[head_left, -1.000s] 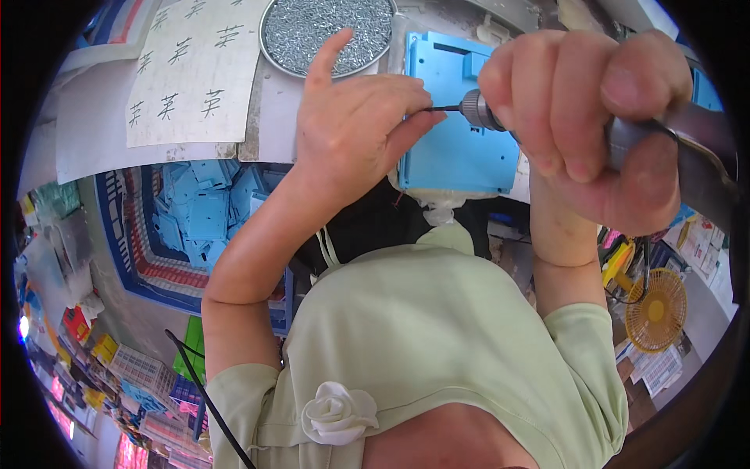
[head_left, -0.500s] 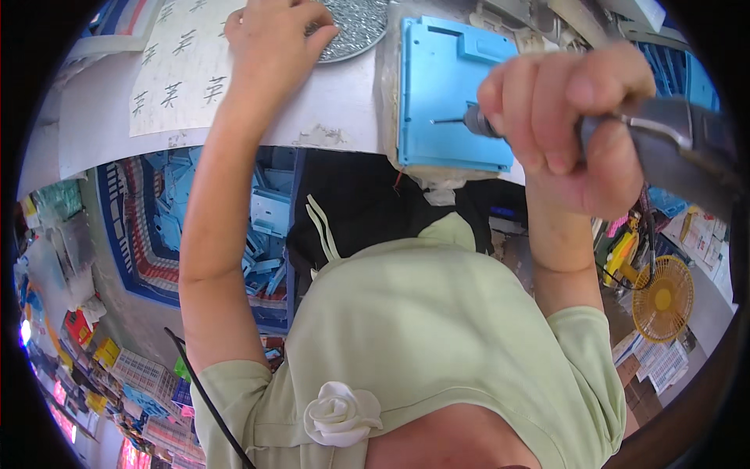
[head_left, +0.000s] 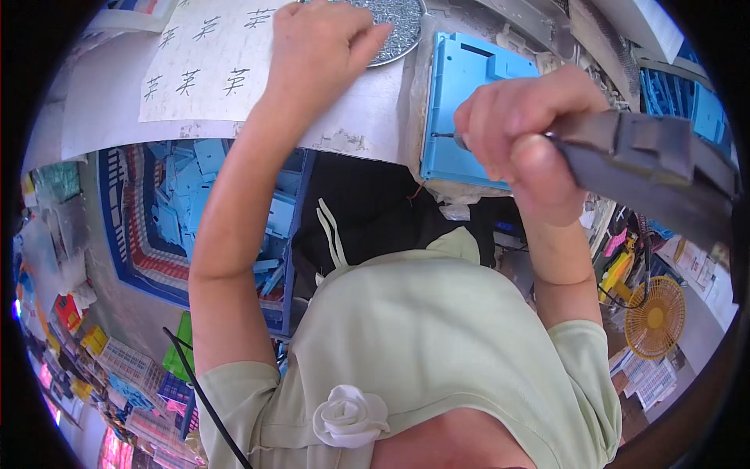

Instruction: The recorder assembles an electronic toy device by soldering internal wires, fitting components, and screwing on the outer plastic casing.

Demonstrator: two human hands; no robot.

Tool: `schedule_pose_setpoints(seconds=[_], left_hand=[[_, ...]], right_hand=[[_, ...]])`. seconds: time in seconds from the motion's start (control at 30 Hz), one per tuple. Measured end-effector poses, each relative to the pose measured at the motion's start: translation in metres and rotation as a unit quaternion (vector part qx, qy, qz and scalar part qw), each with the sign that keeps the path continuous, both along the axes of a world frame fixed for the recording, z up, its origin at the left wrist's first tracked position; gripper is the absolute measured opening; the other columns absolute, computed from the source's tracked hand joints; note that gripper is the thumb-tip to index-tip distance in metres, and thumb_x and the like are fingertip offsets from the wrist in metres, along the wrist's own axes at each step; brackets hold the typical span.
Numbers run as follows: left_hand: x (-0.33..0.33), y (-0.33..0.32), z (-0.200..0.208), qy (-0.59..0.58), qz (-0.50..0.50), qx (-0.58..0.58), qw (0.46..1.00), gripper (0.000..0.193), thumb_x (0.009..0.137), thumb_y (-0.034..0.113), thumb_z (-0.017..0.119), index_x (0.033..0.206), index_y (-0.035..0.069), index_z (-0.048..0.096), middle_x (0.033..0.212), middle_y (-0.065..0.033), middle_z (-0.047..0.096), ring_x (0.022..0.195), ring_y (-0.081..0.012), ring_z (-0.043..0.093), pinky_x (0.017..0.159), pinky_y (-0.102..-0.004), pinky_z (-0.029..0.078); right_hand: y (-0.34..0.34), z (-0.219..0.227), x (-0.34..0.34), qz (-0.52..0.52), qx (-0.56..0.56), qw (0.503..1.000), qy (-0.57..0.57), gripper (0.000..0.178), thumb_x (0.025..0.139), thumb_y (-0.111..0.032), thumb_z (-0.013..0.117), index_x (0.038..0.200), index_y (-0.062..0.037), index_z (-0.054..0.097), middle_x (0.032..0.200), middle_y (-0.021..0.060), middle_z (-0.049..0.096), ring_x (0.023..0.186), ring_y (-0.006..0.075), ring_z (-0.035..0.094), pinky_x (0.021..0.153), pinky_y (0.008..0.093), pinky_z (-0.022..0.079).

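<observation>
My right hand (head_left: 527, 129) is wrapped around a dark electric screwdriver (head_left: 652, 160), which lies nearly level across the right side. Its thin bit points left over a light blue plastic panel (head_left: 476, 66), on the worktable; I cannot tell whether the tip touches. My left hand (head_left: 316, 51) is at the near left side of a round dish (head_left: 423, 35) full of small shiny metal screws (head_left: 394, 27). Its fingers are curled and its thumb points right. Whatever they hold, if anything, is hidden.
A paper sheet with handwritten characters (head_left: 207, 66) lies left of the dish. Below the table edge, a blue crate (head_left: 129, 262) contains many blue plastic pieces. More blue parts (head_left: 672, 98) stand at the far right, and a yellow fan (head_left: 655, 316) is at the lower right.
The panel, dish and paper appear shifted right in view. My left hand has curled more and moved right; my right hand and the screwdriver have moved left across the panel.
</observation>
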State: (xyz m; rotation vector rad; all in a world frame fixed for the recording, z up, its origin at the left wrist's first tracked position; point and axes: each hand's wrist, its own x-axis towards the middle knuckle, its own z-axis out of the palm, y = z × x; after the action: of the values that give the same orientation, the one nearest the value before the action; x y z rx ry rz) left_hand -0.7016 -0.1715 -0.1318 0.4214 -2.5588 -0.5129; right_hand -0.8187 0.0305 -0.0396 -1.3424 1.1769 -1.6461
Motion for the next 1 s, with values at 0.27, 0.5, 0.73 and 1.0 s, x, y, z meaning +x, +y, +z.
schedule_pose_setpoints(seconds=[0.27,0.5,0.73,1.0], left_hand=[[0.037,0.062,0.014,0.098,-0.074,0.061,0.991,0.014,0.080,0.023,0.080,0.084,0.017,0.068,0.082,0.0035,0.065,0.088,-0.0205,0.062,0.096,-0.0464,0.036],[0.044,0.090,0.021,0.110,-0.097,0.151,0.978,0.016,0.076,0.013,0.082,0.089,0.017,0.072,0.084,0.0043,0.069,0.084,-0.0180,0.064,0.099,-0.0463,0.035],[0.043,0.091,0.025,0.083,-0.108,0.121,0.983,0.021,0.074,0.013,0.083,0.092,0.016,0.072,0.086,0.0031,0.069,0.087,-0.0182,0.065,0.101,-0.0472,0.035],[0.031,0.070,0.028,0.072,-0.245,0.106,0.961,0.042,0.075,0.011,0.077,0.117,0.013,0.070,0.125,-0.0073,0.070,0.123,-0.0266,0.062,0.102,-0.0471,0.039]], right_hand=[[0.002,-0.009,0.005,-0.019,0.023,0.991,0.130,0.025,0.097,-0.022,0.070,0.097,-0.0072,0.050,0.065,0.0003,0.051,0.055,0.0144,0.050,0.062,0.0353,0.047],[0.001,0.026,-0.012,0.097,-0.068,0.993,0.025,0.028,0.105,-0.035,0.057,0.119,-0.0104,0.054,0.065,-0.0054,0.051,0.054,0.0122,0.048,0.061,0.0333,0.044],[0.004,0.019,-0.014,0.117,-0.088,0.989,0.021,0.030,0.104,-0.038,0.059,0.116,-0.0110,0.052,0.065,-0.0051,0.051,0.053,0.0113,0.048,0.060,0.0334,0.044],[0.026,0.009,0.029,-0.059,0.000,0.998,-0.028,0.033,0.098,-0.037,0.071,0.100,-0.0100,0.052,0.061,-0.0036,0.049,0.050,0.0123,0.048,0.055,0.0335,0.043]])
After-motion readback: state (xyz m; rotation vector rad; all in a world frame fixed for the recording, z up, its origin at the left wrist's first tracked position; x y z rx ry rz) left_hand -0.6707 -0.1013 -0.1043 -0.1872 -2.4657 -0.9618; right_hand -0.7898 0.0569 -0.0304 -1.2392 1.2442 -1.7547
